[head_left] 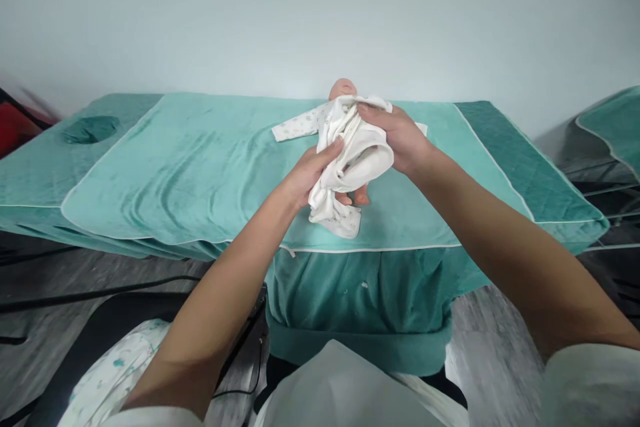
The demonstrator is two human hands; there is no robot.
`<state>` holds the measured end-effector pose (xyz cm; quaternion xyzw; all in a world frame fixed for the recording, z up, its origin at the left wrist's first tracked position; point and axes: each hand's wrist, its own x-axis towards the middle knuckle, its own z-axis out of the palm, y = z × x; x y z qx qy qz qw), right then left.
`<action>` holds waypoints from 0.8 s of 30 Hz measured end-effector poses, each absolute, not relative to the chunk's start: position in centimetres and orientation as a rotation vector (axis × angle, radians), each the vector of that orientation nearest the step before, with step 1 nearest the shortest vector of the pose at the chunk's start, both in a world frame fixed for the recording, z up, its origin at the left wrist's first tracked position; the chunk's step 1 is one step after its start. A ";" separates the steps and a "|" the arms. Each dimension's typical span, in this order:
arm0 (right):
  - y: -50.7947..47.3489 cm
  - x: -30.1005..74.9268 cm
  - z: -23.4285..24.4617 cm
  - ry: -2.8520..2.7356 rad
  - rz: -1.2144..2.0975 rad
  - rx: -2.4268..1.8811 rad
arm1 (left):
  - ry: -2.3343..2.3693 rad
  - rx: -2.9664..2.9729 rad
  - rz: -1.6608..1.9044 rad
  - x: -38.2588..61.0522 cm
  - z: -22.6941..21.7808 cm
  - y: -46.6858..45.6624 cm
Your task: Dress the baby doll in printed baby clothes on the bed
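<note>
A baby doll [343,88] lies on its back on a teal towel [200,167], its head toward the wall and its bare feet toward me. It wears a white patterned garment [299,125] with one sleeve stretched out to the left. My left hand [310,170] grips bunched white cloth [360,157] over the doll's middle. My right hand [395,133] holds the same cloth from the right, fingers curled over its top near the doll's chest. The doll's body is mostly hidden under the cloth.
The towel covers a teal massage bed [505,147] with a face hole [90,128] at the left end. A second teal bed [613,123] stands at the right. Black cables [100,293] run over the grey floor. A patterned cloth [115,373] lies low left.
</note>
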<state>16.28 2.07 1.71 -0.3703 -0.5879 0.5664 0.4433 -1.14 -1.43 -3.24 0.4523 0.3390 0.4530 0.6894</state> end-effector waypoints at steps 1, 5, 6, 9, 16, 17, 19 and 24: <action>2.3 16.6 1.5 -1.445 1.400 -0.913 | 0.766 1.041 0.944 -1.3 -3.3 -1.4; 2.5 18.3 -1.0 -1.423 1.448 -0.899 | 0.810 1.073 0.938 -1.3 -4.3 -0.5; 2.4 18.9 -2.0 -1.436 1.473 -0.935 | 0.833 1.057 0.965 -1.1 -4.8 -0.3; 1.7 20.4 -5.3 -1.488 1.499 -1.123 | 0.950 1.004 1.017 0.2 -6.8 0.2; -0.8 22.2 -11.0 -1.661 1.238 -1.493 | 1.425 1.690 0.611 2.9 -9.2 0.5; -1.1 22.2 -11.5 -1.678 1.201 -1.522 | 1.468 1.812 0.509 3.1 -9.1 0.5; -1.4 22.1 -12.4 -1.682 1.150 -1.556 | 1.493 1.942 0.372 3.4 -8.8 0.4; -1.6 21.6 -14.0 -1.669 1.090 -1.486 | 1.457 1.955 0.319 3.3 -8.1 0.0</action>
